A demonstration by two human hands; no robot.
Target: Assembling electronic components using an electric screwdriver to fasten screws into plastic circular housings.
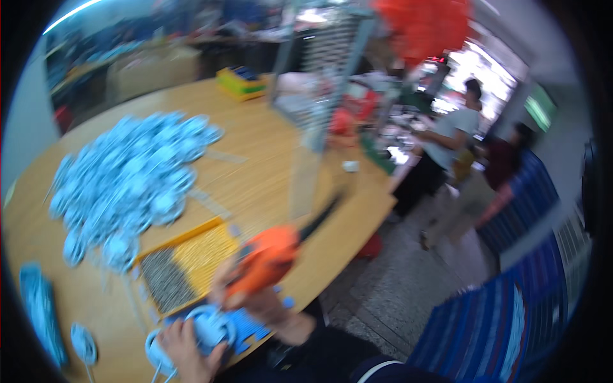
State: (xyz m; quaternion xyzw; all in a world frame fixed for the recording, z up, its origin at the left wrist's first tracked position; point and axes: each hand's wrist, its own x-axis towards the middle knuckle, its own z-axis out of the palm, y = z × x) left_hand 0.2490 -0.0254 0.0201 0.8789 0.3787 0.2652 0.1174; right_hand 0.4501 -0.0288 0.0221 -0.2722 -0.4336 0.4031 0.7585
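My right hand (268, 305) grips an orange power drill (267, 258), blurred by motion; its black end points away to the upper right. Just below the drill, my left hand (185, 352) steadies a light blue round plastic part (214, 327) with fingers and thumb around its near edge. Another light blue round part (155, 353) shows beside that hand. Under the held part lies a blue fixture (249, 327) at the table's near edge. A yellow-rimmed tray (182, 237), with small grey screws in its left portion, sits just beyond my hands.
A large heap of light blue round parts (128, 179) covers the table's left side. A wrapped blue bundle (39, 313) and a single part (83, 343) lie near left. A yellow box (241, 85) and rack (325, 57) stand farther back. Two people (447, 137) are at right, beyond blue striped stacks (472, 319).
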